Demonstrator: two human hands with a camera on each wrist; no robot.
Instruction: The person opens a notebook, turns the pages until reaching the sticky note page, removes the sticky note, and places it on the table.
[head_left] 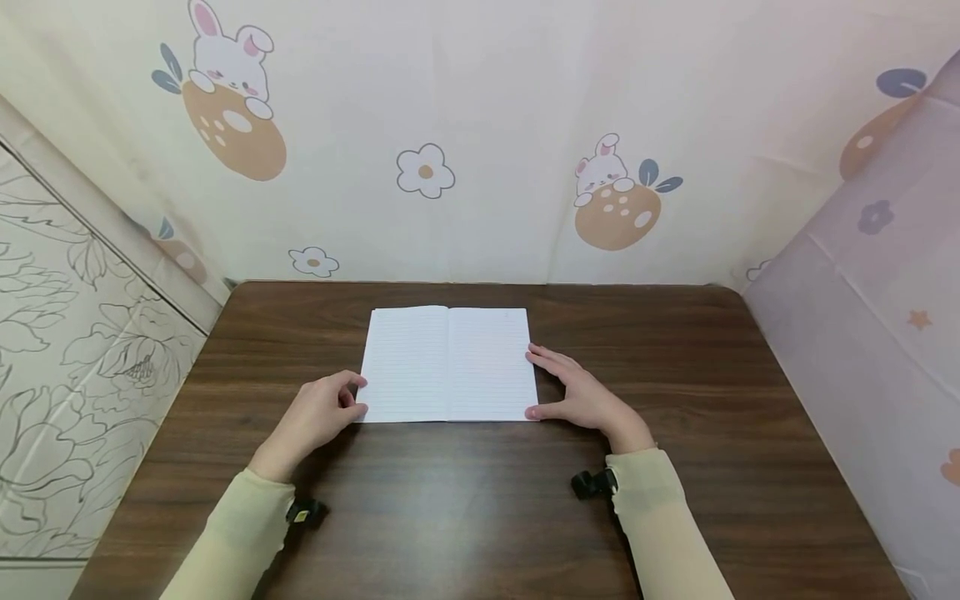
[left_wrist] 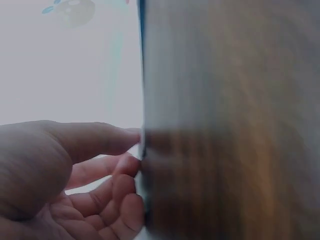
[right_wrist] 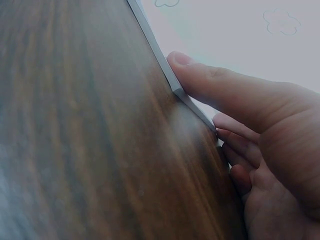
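Centrally, open notebook (head_left: 411,367) lies on counter (head_left: 450,508), long axis left-right. Left hand (head_left: 318,410) touches left edge, fingers bent; cannot tell if clamped. Right hand (head_left: 583,396) touches right edge, fingers apart; both equally near.

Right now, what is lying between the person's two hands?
An open lined notebook lies between the left hand and the right hand; the head view shows this.
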